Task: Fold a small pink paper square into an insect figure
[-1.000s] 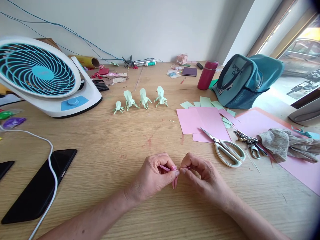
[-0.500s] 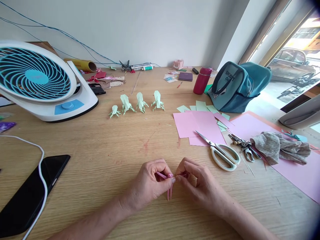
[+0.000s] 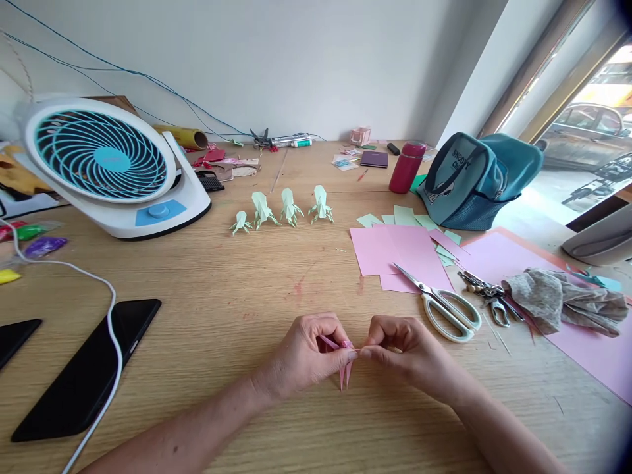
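Low over the front of the table, my left hand (image 3: 316, 349) is closed on a small pink folded paper piece (image 3: 345, 375). Thin pointed strips of it stick out to the left and hang below my thumb. My right hand (image 3: 402, 352) pinches a slender tip of the same piece from the right, thumb against forefinger. Part of the folded paper is hidden behind my fingers. Further back stand several pale green origami beetles (image 3: 290, 207) in a row, the leftmost one smaller.
Scissors (image 3: 447, 309) lie right of my hands beside pink sheets (image 3: 395, 253) and green paper squares. Keys (image 3: 488, 296) and a grey cloth (image 3: 543, 299) are further right. A red bottle (image 3: 407, 168) and blue bag (image 3: 464, 181) stand behind. A fan (image 3: 162, 214) and black phone (image 3: 93, 368) are left.
The view has turned slightly left, so everything sits further right. My right hand has drawn a little away from my left, leaving a small gap with the paper tip stretched across it.
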The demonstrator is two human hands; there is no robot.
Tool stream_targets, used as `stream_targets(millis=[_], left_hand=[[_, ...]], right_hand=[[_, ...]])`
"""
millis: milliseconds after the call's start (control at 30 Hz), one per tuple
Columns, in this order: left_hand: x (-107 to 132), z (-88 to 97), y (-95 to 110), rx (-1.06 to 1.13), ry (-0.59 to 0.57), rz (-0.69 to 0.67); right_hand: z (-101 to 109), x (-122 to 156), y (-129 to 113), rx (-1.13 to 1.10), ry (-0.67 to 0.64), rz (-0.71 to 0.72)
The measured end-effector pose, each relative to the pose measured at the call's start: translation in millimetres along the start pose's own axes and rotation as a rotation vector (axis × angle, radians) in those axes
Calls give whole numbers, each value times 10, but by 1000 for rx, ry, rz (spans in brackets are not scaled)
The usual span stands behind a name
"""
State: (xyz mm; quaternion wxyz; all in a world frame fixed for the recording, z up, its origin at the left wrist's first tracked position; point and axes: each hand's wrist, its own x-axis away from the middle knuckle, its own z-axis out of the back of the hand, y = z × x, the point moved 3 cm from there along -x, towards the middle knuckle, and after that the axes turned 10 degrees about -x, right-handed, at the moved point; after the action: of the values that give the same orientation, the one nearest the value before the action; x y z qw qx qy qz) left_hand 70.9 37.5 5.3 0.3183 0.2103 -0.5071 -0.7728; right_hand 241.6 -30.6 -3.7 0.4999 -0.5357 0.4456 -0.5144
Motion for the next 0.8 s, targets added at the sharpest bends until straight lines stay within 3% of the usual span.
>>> stream_targets(millis=[133,300,500,633,800], left_hand=[[20,-5,-20,7,-2,-23],[22,-19,-75,201,-73,38],[-57,71,-106,285,46,146],[-44,65,-79,339,88,174],[-7,19,-61,344,74,182]], right_hand=[[6,-23,40,-156,-8,-60],[68,-27,-43,-235,-12,-86],[128,-37,-123,-287,134,49],[-108,-56,-62,-313,-21,36],[-238,-28,31,-191,-91,-13]])
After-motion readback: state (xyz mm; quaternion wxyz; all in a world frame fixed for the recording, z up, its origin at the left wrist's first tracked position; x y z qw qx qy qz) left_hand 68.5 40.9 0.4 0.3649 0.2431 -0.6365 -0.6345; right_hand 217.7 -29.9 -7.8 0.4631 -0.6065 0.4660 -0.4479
